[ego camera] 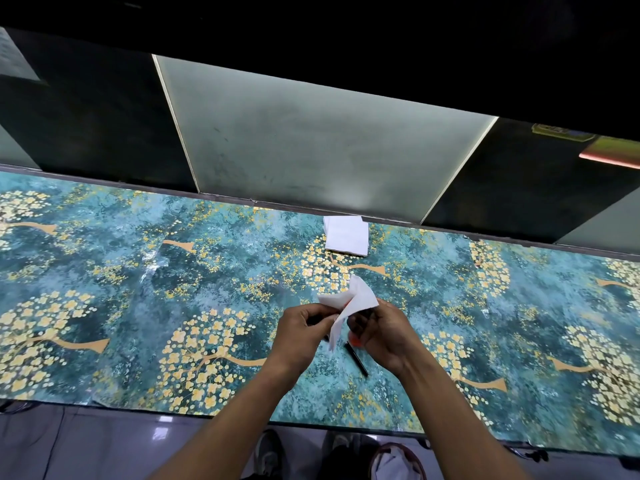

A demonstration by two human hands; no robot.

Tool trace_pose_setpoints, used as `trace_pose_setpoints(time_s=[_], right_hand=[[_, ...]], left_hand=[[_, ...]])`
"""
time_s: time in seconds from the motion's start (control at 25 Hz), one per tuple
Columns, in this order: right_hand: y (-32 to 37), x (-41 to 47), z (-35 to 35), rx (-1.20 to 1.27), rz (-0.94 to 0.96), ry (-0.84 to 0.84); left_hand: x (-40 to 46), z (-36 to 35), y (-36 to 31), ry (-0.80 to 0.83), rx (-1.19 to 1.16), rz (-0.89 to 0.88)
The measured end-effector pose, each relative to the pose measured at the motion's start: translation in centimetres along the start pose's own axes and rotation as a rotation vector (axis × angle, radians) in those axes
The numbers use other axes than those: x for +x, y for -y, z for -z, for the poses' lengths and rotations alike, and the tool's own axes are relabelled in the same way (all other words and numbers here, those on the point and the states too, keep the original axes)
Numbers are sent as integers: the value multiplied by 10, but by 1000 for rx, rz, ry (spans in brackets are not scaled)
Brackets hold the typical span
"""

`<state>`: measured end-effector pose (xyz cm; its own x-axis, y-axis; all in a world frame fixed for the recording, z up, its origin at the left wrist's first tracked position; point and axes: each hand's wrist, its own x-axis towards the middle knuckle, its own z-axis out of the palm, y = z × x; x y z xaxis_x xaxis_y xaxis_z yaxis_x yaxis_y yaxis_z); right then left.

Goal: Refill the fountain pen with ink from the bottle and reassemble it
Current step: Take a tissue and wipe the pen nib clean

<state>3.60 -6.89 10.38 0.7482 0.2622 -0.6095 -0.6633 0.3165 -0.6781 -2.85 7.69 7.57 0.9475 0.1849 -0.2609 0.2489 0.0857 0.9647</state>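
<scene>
Left hand: closing around one end of a white tissue, fingers curled; a dark part seems to be pinched inside, though it is too hidden to name.
Right hand: gripping the tissue's other side along with something dark; an orange spot is showing under the fingers — cannot tell what it is.
Pen barrel: a slim black piece lying loose on the patterned tabletop, just below the hands.
Spare tissues: folded stack sitting near the table's far edge.
Ink bottle: not showing anywhere in view.
Step, as judged: wiping a pen part before reassembly.
Risk: wet ink soaking through the thin tissue onto fingers — or the loose barrel rolling off if nudged by a wrist.
</scene>
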Motion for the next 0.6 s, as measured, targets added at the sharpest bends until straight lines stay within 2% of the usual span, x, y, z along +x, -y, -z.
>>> trace_pose_setpoints(time_s=[0.36,0.6], right_hand=[[1,-3,12,-82,63,-35],[3,9,26,-24,58,-75]], left_hand=[[-8,-7,4,-22,93,-43],[-13,-13,8,-73,113,-24]])
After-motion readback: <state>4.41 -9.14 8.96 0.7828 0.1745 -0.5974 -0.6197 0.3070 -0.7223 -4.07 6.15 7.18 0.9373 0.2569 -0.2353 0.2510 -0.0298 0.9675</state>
